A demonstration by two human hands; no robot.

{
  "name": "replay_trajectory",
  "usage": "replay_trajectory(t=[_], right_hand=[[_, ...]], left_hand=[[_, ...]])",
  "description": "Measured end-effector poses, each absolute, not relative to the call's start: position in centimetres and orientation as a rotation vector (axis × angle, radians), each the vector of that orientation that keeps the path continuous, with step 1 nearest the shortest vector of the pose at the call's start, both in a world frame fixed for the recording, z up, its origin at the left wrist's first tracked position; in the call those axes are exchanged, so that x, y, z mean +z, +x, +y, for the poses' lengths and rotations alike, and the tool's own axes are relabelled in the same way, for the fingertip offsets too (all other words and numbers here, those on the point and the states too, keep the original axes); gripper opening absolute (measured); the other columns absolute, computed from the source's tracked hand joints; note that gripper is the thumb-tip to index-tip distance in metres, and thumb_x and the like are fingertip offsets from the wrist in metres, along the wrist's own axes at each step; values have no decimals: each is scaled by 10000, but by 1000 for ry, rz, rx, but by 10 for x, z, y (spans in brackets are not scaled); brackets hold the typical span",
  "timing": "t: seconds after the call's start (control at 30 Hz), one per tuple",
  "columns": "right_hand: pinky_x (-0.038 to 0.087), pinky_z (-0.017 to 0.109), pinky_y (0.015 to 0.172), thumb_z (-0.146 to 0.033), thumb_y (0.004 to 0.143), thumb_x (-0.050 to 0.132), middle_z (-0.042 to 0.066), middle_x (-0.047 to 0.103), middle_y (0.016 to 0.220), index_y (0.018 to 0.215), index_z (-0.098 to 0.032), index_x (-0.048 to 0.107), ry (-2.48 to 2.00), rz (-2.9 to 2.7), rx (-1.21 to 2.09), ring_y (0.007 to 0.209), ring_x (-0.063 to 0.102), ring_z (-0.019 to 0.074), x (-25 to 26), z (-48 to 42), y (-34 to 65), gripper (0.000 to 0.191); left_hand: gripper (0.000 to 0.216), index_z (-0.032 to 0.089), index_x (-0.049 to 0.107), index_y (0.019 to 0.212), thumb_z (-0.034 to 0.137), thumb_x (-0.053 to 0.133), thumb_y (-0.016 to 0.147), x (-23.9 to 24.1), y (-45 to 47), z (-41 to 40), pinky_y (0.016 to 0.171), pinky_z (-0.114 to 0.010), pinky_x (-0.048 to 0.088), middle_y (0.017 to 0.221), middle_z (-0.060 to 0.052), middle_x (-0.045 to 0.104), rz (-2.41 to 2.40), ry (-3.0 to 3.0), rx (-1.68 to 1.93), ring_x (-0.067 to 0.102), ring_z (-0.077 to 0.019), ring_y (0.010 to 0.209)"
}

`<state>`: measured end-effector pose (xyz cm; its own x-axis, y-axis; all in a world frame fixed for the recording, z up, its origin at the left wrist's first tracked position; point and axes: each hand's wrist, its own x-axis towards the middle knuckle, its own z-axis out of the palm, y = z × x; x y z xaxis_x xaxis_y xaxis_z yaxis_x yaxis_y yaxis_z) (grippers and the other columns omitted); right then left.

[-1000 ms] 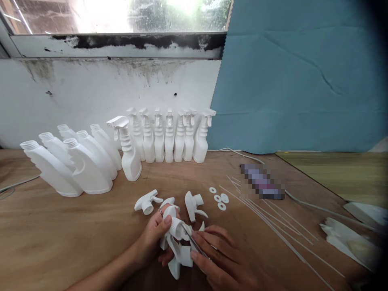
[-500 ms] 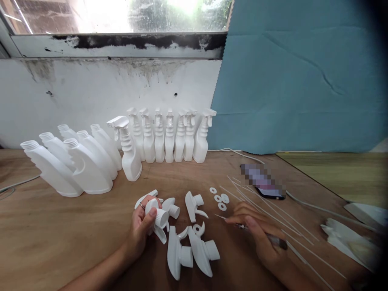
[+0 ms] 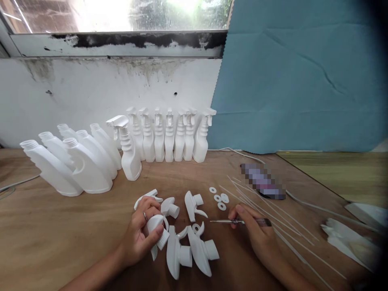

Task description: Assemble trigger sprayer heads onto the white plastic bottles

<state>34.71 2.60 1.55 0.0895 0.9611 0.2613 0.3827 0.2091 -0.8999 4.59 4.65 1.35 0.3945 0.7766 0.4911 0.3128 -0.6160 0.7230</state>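
Note:
My left hand is closed around a white trigger spray head, its ribbed cap tilted down to the right. In my right hand is a small screwdriver with a dark, partly see-through handle; its thin metal shaft points left, apart from the spray head. Between and beside the hands lie several loose spray heads. A small white washer sits by one of their triggers. More flat white washers lie beyond my right hand.
Open-necked white bottles stand at the left. Several bottles with spray heads fitted line the wall. Thin white tubes spread across the right side, near a blurred phone, a cable and a plastic bag.
My left hand has turned the spray head so its cap points further down. My right hand has shifted its grip, and the screwdriver now lies level, its tip further left.

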Motion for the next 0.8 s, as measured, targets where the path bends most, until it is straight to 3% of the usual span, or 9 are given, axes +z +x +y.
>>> replay_trajectory(t=[0.2, 0.4, 0.63, 0.8], right_hand=[[432, 289, 666, -502, 918, 435, 11, 595, 630, 674, -198, 632, -1319, -1440, 969, 636, 567, 180, 9, 30, 342, 437], [447, 291, 660, -502, 907, 438, 15, 618, 626, 688, -194, 638, -1341, -1571, 986, 642, 590, 187, 15, 28, 334, 428], [394, 279, 533, -449, 912, 437, -4, 527, 517, 578, -201, 562, -1435, -1535, 545, 517, 523, 162, 14, 29, 348, 434], [422, 278, 626, -399, 915, 458, 9, 591, 643, 680, -207, 605, -1473, -1427, 264, 644, 560, 175, 13, 35, 360, 337]], left_hand=[[198, 192, 588, 834, 316, 444, 891, 15, 39, 47, 958, -458, 319, 1033, -90, 500, 1045, 2310, 1060, 409, -275, 1094], [173, 196, 600, 847, 313, 476, 880, 16, 42, 46, 982, -478, 292, 1076, -94, 517, 1138, 2346, 985, 390, -284, 1127], [142, 224, 615, 933, 294, 518, 857, 14, 45, 47, 1019, -507, 262, 1130, -95, 524, 1126, 2412, 956, 375, -296, 1177], [192, 242, 608, 1028, 239, 541, 849, 13, 44, 46, 1040, -508, 269, 1155, -83, 518, 1096, 2416, 953, 405, -283, 1184]])
